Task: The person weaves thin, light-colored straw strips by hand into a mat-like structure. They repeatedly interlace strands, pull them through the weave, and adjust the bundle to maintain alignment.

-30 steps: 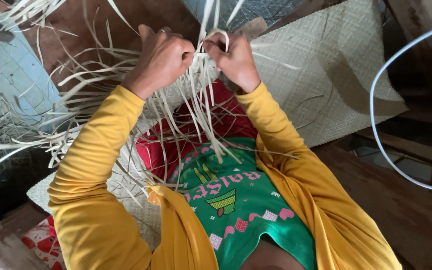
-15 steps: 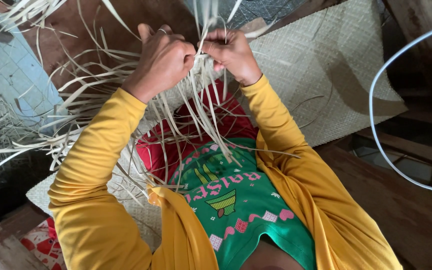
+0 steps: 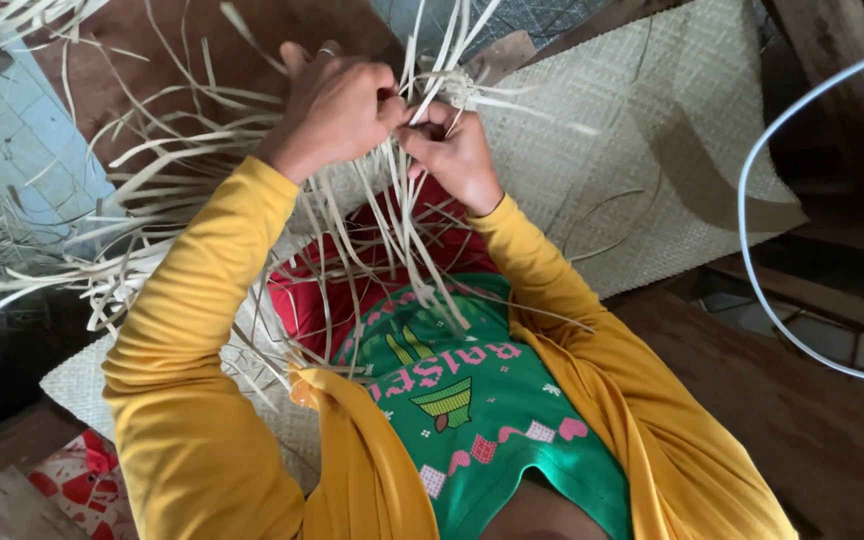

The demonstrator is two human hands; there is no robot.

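My left hand (image 3: 337,105) and my right hand (image 3: 457,150) meet near the top middle, both pinching pale flat weaving strips (image 3: 407,220). A ring shows on a finger of my left hand. The strips fan up past my fingers and hang down over my lap. They belong to the edge of a pale woven mat (image 3: 632,150) that spreads to the right and under my arms. Yellow sleeves cover both of my arms, and I wear a green top with a red cloth across my lap.
Loose strips (image 3: 72,260) splay out to the left over a light blue surface (image 3: 12,170). A thin white hoop or cable (image 3: 762,290) curves at the right. Brown wooden boards (image 3: 812,430) lie below right; a red and white patterned cloth (image 3: 72,485) sits bottom left.
My two hands have drawn closer together on the strips, the right hand shifting slightly left and down. The strips above my fingers have bunched and shifted.
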